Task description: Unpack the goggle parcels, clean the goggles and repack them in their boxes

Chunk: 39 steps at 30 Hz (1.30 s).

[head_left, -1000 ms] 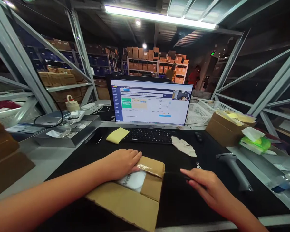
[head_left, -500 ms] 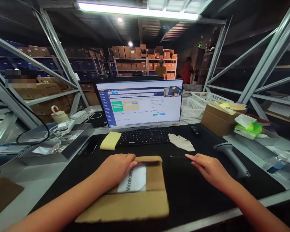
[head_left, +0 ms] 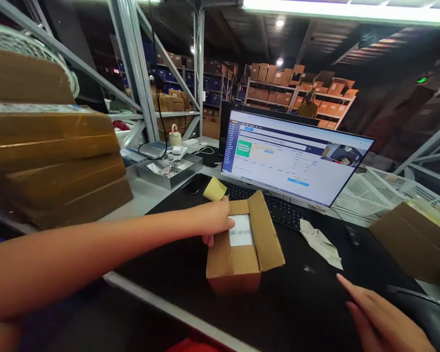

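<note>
Fingers of the right hand lie stretched and apart, empty, low over the black mat of the counter. They sit just beside a grey scanner handle, probably so it stays within reach. Further in, the left hand clasps the left edge of the cardboard box, likely steadying it. The box sits mid-mat with its flaps open, showing a white packet. Behind stand the keyboard and monitor.
</note>
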### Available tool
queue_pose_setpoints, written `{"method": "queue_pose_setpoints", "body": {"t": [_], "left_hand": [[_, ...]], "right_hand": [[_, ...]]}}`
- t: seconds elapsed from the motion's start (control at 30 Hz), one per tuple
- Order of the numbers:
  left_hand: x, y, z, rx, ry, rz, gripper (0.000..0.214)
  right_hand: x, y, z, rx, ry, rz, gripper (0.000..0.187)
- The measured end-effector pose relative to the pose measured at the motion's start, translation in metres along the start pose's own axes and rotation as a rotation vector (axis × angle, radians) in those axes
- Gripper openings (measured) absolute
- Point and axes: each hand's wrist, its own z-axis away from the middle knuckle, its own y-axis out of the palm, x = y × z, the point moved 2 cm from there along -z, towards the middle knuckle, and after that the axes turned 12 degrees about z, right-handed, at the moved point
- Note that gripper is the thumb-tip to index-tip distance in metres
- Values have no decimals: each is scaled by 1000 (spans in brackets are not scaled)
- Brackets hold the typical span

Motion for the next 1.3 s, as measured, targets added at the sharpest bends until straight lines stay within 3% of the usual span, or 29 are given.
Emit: {"method": "queue_pose_setpoints", "body": {"t": [0.07,0.2,0.4,0.6,0.77,0.83,0.9,1.0,1.1,1.17,1.23,1.3], "left_hand": [[-9,3,1,0,-6,7,84],[-23,4,-2,20,-8,-8,86],[-18,8,-16,28,61,15,87],[-3,7,-23,32,130,159,89],[12,0,-8,21,269,401,74],[30,4,-4,-8,340,549,75],[57,16,-7,-61,406,834,83],[101,45,-24,-157,429,1073,81],[129,60,-39,-497,520,752,85],[132,57,-42,-677,685,358,77],[127,45,-43,-699,874,-17,58],[121,29,-45,-625,998,-268,48]], "right_hand": [[30,-4,-13,6,-122,18,55],[87,-3,-43,4,-251,37,32],[112,-3,-59,-30,-258,162,36],[116,-10,-58,13,-193,236,42],[94,-7,-51,60,-42,396,42],[83,-6,-39,56,17,275,36],[71,-3,-21,82,117,63,35],[39,13,6,122,438,-129,35],[-3,36,19,228,822,-161,38],[-27,47,17,257,912,-162,36],[-40,51,10,239,930,-149,29],[-41,50,2,203,921,-135,30]]}}
